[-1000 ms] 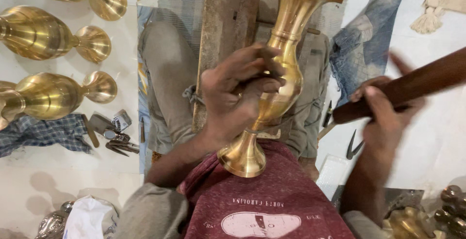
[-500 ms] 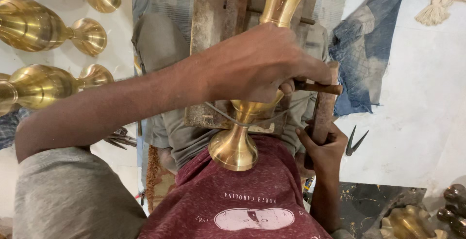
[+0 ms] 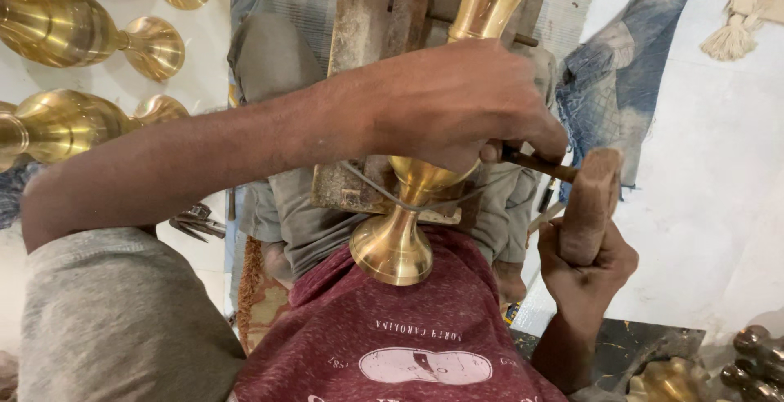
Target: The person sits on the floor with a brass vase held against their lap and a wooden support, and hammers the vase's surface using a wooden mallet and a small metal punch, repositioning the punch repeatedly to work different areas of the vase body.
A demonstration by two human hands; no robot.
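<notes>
My left hand (image 3: 457, 104) pinches a thin metal punch (image 3: 539, 164) against the brass vase (image 3: 425, 182) lying across my lap, my right hand (image 3: 584, 259) grips a wooden mallet (image 3: 590, 206); chasing step, next needing a square strike.

white floor (image 3: 719, 206) right lies open; brass vases (image 3: 73, 124) crowd the left.

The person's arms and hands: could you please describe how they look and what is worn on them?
Both hands are bare, with no gloves, rings or watch visible. The left hand extends from a bare forearm below a short grey sleeve. The right hand and its forearm are bare; no sleeve shows there.
</notes>
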